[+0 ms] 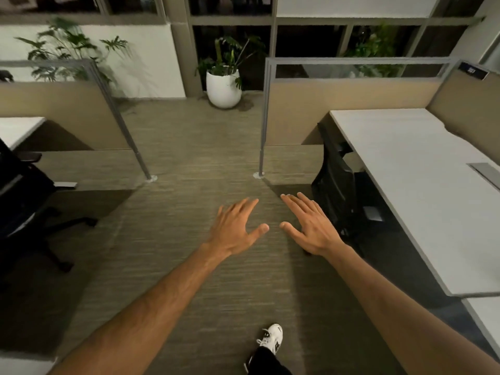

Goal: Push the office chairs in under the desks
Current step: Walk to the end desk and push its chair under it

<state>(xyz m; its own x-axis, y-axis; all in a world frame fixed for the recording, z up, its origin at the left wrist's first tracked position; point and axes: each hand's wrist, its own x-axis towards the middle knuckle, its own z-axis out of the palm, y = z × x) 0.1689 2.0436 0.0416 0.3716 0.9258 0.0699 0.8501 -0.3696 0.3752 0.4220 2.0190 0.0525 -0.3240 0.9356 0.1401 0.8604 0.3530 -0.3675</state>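
Note:
My left hand and my right hand hover side by side over the carpeted aisle, palms down, fingers spread, holding nothing. At the right, a black office chair sits tucked against the edge of a white desk, its back just right of my right hand. At the left edge, another black office chair stands out from a white desk, its wheeled base on the carpet, well away from my left hand.
Tan cubicle partitions with grey posts flank the aisle on both sides. A white planter with a plant stands at the aisle's far end by dark windows. My white shoe steps forward at the bottom.

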